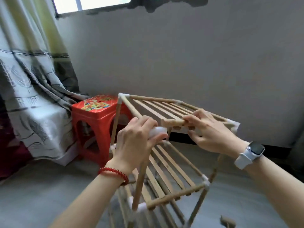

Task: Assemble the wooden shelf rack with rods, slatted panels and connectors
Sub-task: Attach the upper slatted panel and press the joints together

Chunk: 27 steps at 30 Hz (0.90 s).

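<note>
No readable writing shows anywhere; the red plastic stool point(97, 116) carries only a floral print on its seat. The floor point(41, 191) is grey and smooth, and a pale plaster wall point(181, 55) runs behind, with a window point(92, 4) at the top left. At the left a grey-and-green patterned curtain point(32, 79) hangs down onto the floor beside the stool. The wooden rack point(164, 162) stands on the floor at centre, its lower slatted panel point(171, 171) fitted between white corner connectors. The left hand point(136, 142), a red bead bracelet point(115, 174) on its wrist, has its fingers curled round a white connector point(157, 131) at the near left corner of the top slatted panel point(166, 109). The right hand point(212, 134), wearing a white smartwatch point(250, 153), pinches the panel's near rod point(174, 122).
</note>
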{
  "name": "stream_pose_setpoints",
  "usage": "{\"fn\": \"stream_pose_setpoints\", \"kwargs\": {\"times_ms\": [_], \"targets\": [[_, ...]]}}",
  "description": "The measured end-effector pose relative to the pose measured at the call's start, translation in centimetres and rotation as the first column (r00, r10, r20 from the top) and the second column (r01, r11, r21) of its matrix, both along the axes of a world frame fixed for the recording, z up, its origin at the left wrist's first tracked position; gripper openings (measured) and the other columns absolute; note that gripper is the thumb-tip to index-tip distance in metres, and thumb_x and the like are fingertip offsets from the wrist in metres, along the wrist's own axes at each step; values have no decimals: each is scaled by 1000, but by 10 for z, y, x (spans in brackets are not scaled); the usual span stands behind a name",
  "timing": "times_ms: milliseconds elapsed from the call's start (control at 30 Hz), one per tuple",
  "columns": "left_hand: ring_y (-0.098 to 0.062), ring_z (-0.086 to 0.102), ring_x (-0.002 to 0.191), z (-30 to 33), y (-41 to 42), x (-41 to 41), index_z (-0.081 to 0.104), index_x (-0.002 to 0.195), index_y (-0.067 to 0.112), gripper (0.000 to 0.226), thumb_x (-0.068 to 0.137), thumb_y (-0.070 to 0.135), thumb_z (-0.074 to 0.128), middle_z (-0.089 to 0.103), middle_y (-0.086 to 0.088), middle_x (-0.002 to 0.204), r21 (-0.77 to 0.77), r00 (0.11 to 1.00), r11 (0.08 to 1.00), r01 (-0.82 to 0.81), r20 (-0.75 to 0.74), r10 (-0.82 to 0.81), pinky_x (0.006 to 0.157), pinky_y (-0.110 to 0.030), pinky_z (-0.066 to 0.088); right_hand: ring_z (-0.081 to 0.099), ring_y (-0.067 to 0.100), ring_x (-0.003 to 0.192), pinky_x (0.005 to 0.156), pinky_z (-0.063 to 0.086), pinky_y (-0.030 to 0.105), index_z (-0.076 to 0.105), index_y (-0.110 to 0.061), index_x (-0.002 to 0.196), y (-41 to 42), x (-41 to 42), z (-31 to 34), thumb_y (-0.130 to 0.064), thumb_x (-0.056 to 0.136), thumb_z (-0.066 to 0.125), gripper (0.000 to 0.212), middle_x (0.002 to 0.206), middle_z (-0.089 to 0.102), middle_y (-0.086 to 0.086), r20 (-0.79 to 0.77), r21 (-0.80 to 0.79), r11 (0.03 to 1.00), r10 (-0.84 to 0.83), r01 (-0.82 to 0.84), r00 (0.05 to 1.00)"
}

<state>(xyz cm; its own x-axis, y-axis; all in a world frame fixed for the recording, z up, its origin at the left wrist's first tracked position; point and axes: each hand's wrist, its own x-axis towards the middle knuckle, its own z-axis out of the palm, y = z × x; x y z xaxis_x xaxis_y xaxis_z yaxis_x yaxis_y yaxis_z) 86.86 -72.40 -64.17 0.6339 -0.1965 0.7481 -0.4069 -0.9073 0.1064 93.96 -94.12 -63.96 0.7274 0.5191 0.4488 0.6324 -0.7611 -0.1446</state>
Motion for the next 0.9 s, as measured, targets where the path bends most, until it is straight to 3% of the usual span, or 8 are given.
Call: {"fn": "stream_pose_setpoints", "kwargs": {"times_ms": [67, 167, 300, 400, 567, 667, 767, 900], "targets": [[-16, 49, 81, -13, 9, -12, 68, 83, 14, 40, 86, 49, 48, 63, 4, 78, 94, 996, 992, -87, 41, 84, 69, -32, 42, 36, 15, 115, 94, 29, 28, 54, -26, 120, 21, -9, 1, -28, 91, 51, 29, 124, 42, -2, 24, 76, 988, 132, -133, 991], [-15, 44, 83, -36, 24, -31, 63, 75, 12, 45, 89, 50, 41, 57, 1, 71, 8, 994, 994, -112, 10, 112, 76, -30, 32, 39, 11, 115, 102, 24, 29, 55, -22, 114, 69, -25, -1, -24, 91, 47, 25, 119, 53, -4, -1, 77, 964, 256, -256, 967], [-11, 44, 73, -55, 40, -53, 59, 78, 11, 37, 89, 45, 47, 50, 3, 70, -173, 992, 980, -103, -94, 88, 72, -31, 43, 39, 10, 110, 104, 18, 34, 57, -34, 121, 109, -40, -8, -38, 82, 27, 49, 108, 51, -6, 13, -119, 955, 276, -273, 961], [-11, 49, 77, -66, 47, -62, 64, 89, 9, 34, 82, 41, 57, 60, -1, 77, -193, 987, 977, -91, -148, 62, 71, -30, 47, 41, 9, 108, 102, 20, 33, 59, -30, 120, 111, -50, -23, -43, 76, 20, 61, 107, 49, -8, -62, -68, 931, 355, -359, 933], [-20, 63, 79, -71, 63, -64, 69, 94, 4, 38, 80, 38, 59, 66, -5, 78, -80, 983, 996, -50, -182, 34, 94, -46, 48, 52, 10, 100, 90, 29, 35, 65, -22, 104, 124, -60, -44, -41, 91, 26, 45, 107, 58, -5, 7, 22, 940, 341, -341, 940], [-20, 63, 81, -71, 75, -63, 69, 89, 7, 35, 84, 39, 55, 67, -4, 80, 35, 982, 999, -36, -182, 42, 94, -47, 48, 51, 6, 92, 85, 28, 34, 67, -24, 98, 126, -52, -48, -40, 93, 33, 38, 102, 56, -5, 47, 103, 926, 360, -363, 932], [-22, 63, 83, -79, 76, -63, 68, 95, 6, 37, 86, 38, 53, 67, -5, 84, 44, 990, 997, -63, -124, 68, 93, -47, 49, 47, 1, 86, 82, 29, 38, 68, -23, 92, 124, -49, -63, -35, 92, 36, 34, 96, 55, -6, 52, 94, 915, 388, -391, 920], [-23, 60, 82, -83, 76, -60, 68, 92, 7, 35, 88, 38, 51, 65, -4, 82, 59, 988, 995, -79, -129, 86, 93, -48, 47, 53, 8, 82, 78, 27, 36, 68, -18, 89, 124, -47, -73, -31, 91, 39, 32, 88, 57, -5, 99, 129, 904, 398, -408, 912]]}}
